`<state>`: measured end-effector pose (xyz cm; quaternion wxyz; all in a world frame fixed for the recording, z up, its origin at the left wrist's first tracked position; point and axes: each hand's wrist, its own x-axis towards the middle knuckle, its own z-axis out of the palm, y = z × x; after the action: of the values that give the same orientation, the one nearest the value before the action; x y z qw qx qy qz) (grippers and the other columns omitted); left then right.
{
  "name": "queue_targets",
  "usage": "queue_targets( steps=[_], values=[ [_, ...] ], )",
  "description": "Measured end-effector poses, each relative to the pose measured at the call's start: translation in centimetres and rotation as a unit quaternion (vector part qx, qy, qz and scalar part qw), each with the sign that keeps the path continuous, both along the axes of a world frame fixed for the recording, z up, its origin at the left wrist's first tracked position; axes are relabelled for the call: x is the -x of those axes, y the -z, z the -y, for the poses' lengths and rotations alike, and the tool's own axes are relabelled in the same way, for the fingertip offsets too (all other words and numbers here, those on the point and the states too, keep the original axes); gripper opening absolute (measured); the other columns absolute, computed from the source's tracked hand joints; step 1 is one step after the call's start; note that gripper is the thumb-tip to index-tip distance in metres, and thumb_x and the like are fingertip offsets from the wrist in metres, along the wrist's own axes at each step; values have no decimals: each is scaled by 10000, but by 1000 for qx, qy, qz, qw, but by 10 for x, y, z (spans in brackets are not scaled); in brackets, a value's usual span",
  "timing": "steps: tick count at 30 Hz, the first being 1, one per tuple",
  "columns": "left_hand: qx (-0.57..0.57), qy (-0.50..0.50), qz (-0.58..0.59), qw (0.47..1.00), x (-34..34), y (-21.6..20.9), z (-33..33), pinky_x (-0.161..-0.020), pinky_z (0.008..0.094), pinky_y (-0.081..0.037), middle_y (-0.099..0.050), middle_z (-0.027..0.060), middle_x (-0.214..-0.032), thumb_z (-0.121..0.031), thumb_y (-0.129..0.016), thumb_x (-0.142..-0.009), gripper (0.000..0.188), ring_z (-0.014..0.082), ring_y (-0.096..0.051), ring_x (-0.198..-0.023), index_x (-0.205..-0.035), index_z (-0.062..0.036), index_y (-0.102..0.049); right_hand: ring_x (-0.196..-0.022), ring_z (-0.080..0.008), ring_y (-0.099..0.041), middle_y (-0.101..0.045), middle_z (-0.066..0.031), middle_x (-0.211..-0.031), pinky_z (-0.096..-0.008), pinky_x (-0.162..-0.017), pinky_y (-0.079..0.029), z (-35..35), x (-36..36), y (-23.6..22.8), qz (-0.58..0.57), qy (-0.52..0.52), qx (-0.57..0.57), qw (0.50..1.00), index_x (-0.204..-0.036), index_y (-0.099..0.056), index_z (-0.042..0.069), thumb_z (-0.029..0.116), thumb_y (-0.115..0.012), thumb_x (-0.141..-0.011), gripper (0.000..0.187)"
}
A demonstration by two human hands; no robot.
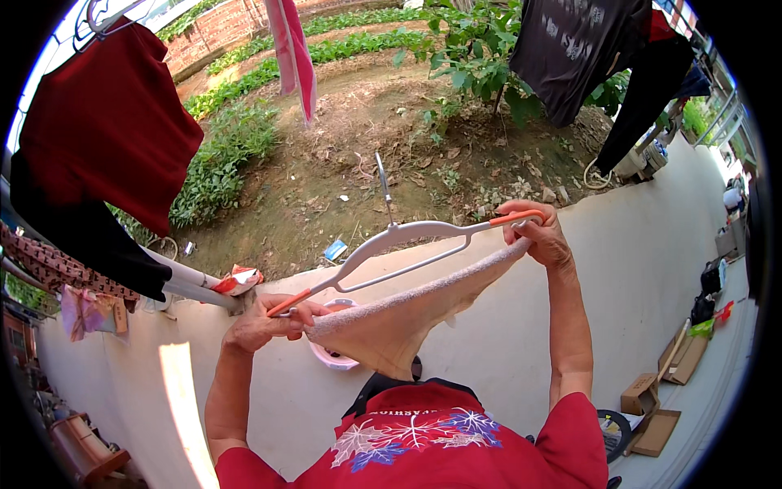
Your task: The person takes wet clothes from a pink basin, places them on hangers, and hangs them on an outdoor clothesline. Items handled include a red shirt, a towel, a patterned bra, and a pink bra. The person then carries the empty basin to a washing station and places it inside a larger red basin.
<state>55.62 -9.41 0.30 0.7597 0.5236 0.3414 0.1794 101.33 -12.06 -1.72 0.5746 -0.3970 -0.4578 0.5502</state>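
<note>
Both of my hands are raised in front of me, gripping a grey clothes hanger (395,234) with orange ends and a metal hook that points up. My left hand (267,323) is closed at the hanger's left end. At the other end, my right hand (542,238) is closed, held higher than the left. Pinched in the fingers of both hands, a beige cloth (411,328) with a fuzzy pale upper edge stretches just below the hanger. It sags to a point in the middle, and I cannot make out what kind of cloth it is.
A dark red garment (110,122) hangs at the left, a pink striped cloth (293,57) top centre, a dark grey shirt (570,53) at the right. Beyond the low wall lies a garden bed (326,179). A pink basin (334,359) is partly behind the cloth; cardboard boxes (656,432) lie lower right.
</note>
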Motion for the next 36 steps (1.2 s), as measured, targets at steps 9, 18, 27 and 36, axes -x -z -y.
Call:
queue_targets(
  steps=[9, 18, 27, 36],
  values=[
    [-95, -259, 201, 940, 6, -5, -36, -601, 232, -488, -598, 223, -1018, -39, -705, -672, 435, 184, -611, -784, -1075, -24, -541, -610, -211, -515, -564, -111, -667, -342, -565, -414, -45, 15, -17, -68, -25, -95, 993, -783, -609, -32, 264, -575, -830, 302],
    [-233, -503, 333, 763, -3, 20, -44, -499, 312, -425, -454, -1, -523, -360, -518, -881, 343, 190, -512, -555, -648, -112, -485, -617, -212, -557, -581, -136, -664, -314, -574, -452, -89, 42, -57, -132, -22, -84, 988, -788, -601, -59, 47, -506, -813, 145],
    [-178, -550, 523, 626, -18, 3, -38, -416, 232, -322, -378, -49, -456, -378, -554, -864, 420, 46, -305, -381, -545, -131, -436, -689, -172, -586, -612, -99, -761, -272, -647, -468, -145, 30, -124, 90, -214, -88, 969, -1013, -593, -62, 103, -551, -723, 336],
    [-355, -651, 100, 664, 11, -26, -18, -542, 305, -480, -541, 36, -592, -252, -568, -855, 240, 138, -519, -543, -745, -39, -557, -527, -96, -484, -525, -34, -586, -245, -474, -393, -152, 63, -143, 103, -193, -238, 946, -793, -591, -61, 87, -597, -838, 155]
  ],
)
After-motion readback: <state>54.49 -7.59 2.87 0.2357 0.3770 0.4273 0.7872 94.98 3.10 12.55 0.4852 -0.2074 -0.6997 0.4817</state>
